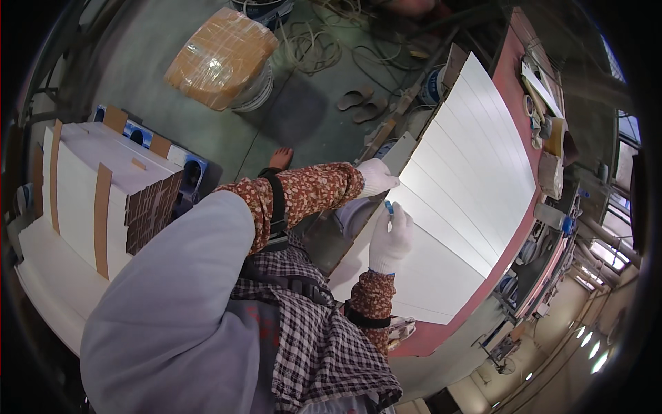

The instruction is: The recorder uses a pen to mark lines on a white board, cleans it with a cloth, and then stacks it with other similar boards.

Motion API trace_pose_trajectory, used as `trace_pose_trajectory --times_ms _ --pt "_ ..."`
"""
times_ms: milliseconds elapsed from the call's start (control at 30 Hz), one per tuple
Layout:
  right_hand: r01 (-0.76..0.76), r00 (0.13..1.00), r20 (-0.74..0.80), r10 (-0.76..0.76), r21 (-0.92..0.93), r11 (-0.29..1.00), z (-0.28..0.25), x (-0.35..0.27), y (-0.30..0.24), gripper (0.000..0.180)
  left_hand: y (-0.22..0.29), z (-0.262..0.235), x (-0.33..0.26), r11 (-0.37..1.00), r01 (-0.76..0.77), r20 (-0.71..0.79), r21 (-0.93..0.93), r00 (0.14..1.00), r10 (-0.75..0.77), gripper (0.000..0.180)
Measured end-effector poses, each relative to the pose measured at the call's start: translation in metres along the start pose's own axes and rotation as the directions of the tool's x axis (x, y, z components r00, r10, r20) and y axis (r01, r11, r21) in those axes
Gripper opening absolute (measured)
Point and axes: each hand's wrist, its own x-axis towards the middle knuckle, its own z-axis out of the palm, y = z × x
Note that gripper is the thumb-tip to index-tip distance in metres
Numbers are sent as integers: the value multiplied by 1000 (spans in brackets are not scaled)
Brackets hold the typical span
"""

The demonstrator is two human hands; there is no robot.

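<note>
Our right hand (390,238), in a white glove, pinches a small blue tool (389,206) between the fingertips, its tip at a seam of the white panels (469,172). Our left hand (376,177), also gloved in white, lies closed over the near edge of those panels just above the right hand, fingers curled on the edge; whether it clamps anything else we cannot tell. Both forearms wear floral sleeves with a dark strap around each.

The white panels lie flat, side by side in long strips, on a red table (514,83) that runs from the upper right down toward our waist. Along the far edge of the table sit rolls of tape (531,110) and other small items, too small to tell apart.

Further out on the grey floor a pair of sandals (362,103) lies near a tangle of cord (314,45). A bundle wrapped in clear film (221,58) rests on a white bucket (256,90). To our left stands a stack of white boards (96,186) with brown cardboard strips on its corners.
</note>
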Motion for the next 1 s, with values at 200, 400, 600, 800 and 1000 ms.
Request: trace_pose_trajectory --times_ms 200,400,600,800,1000 --pt "-37 997 63 38 -10 999 -5 5 -14 23 -3 3 1 1000 -11 -27 -6 1000 11 46" --pt "-147 989 -9 148 50 988 -8 -2 -5 25 3 0 -4 1000 23 18 6 1000 -23 48" --pt "-41 999 15 41 -8 999 -10 2 -6 25 1 1 -6 1000 24 17 -1 1000 -24 46" --pt "-248 956 -143 256 71 966 -40 -24 18 26 2 1 -11 979 -71 -54 193 995 83 45" --pt "-362 900 -170 401 221 906 -51 -63 9 26 6 -3 -10 939 -92 -100 332 986 132 42"
